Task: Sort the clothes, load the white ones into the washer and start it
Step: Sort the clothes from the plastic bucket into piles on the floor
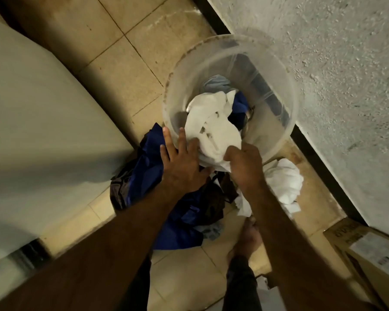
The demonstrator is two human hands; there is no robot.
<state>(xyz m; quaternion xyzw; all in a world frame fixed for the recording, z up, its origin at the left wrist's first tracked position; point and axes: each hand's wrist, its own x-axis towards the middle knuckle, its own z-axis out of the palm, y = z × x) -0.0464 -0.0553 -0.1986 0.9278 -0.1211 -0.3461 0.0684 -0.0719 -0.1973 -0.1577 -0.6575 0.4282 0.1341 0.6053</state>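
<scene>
A clear plastic bucket (279, 70) stands on the tiled floor and holds a white garment (213, 122), a dark blue one (239, 106) and a pale blue one (218, 83). My right hand (245, 164) is shut on the near edge of the white garment at the bucket's rim. My left hand (182, 160) lies with fingers spread over the rim, touching the same white cloth. A pile of blue and dark clothes (177, 198) lies on the floor under my arms. A bundle of white clothes (283, 182) lies to the right of it.
The white washer (43, 120) fills the left side. A rough plastered wall (346, 86) with a dark skirting runs along the right. A cardboard box (368, 250) sits at the lower right. My bare foot (247, 239) stands on the tiles below the piles.
</scene>
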